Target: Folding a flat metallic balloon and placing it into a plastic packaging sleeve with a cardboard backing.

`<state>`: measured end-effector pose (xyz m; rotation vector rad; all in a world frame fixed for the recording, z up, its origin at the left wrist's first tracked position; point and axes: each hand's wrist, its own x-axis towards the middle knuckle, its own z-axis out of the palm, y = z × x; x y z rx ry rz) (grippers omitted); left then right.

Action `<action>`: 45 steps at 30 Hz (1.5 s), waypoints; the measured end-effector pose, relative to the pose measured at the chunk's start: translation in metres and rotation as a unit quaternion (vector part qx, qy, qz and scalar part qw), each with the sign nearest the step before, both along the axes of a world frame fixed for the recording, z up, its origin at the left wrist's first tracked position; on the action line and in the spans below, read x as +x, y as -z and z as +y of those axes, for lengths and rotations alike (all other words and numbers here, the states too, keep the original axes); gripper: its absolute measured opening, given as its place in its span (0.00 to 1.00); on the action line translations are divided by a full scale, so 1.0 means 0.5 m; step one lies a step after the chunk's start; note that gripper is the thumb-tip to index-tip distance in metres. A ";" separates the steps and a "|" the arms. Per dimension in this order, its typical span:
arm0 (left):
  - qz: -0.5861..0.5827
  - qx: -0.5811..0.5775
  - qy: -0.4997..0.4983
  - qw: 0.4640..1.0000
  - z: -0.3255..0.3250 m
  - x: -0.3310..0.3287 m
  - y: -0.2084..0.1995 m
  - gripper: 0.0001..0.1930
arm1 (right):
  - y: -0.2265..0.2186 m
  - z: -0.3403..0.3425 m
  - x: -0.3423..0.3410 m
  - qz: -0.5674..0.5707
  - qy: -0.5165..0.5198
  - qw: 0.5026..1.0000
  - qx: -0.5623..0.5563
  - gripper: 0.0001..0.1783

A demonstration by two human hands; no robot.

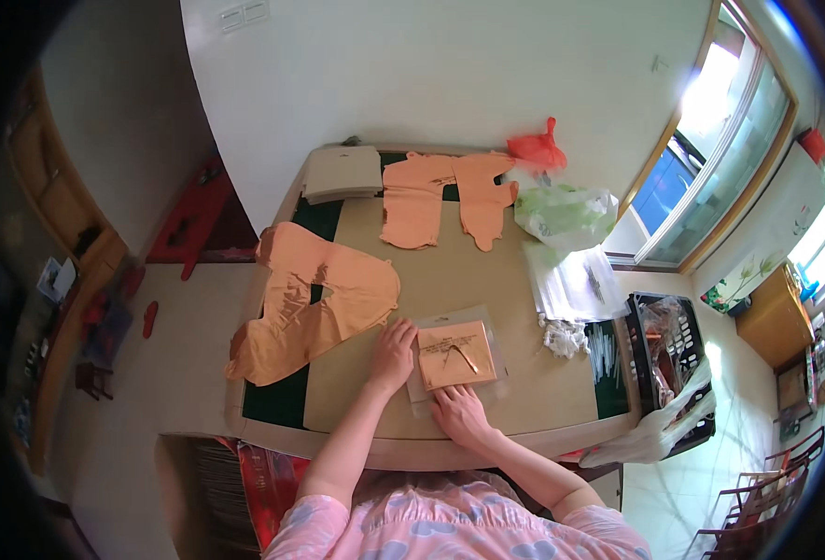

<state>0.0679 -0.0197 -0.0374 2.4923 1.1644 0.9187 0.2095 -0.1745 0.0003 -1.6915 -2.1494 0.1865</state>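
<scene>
On the table in front of me lies a clear plastic bag (498, 373) with a grey-brown card at its top. A folded rose-gold foil sheet (439, 371), with dark print and a thin curved strip (467, 358) across it, sits on or inside the bag; I cannot tell which. My left hand (394, 357) pinches the bag's left edge, fingers bent towards the upper corner. Along the lower edge, my right hand (461, 413) rests with its fingers stretched over the bag and against the foil. Left of them a large flat foil balloon (338, 313) is spread out.
More flat foil balloons (414, 210) lie at the far side beside a stack of grey-brown cards (342, 173). Rightwards are a red plastic bag (538, 149), a green-white bag (566, 217), clear sleeves (576, 285) and thin straws (604, 353). A black crate (664, 350) adjoins the table's right edge.
</scene>
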 end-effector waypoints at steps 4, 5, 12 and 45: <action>0.004 -0.009 -0.001 1.000 -0.003 0.003 0.002 0.22 | 0.006 0.011 -0.014 0.014 0.038 0.997 -0.059 0.18; 0.002 -0.010 0.000 1.000 -0.002 0.004 0.004 0.22 | 0.006 0.011 -0.015 0.019 0.046 0.996 -0.073 0.18; -0.025 0.007 -0.011 1.000 -0.002 0.000 0.013 0.22 | -0.040 -0.057 0.000 0.062 -0.067 0.994 0.067 0.15; 0.071 0.037 -0.051 0.995 -0.296 -0.032 -0.051 0.18 | -0.065 0.211 0.094 0.064 0.011 0.995 0.076 0.08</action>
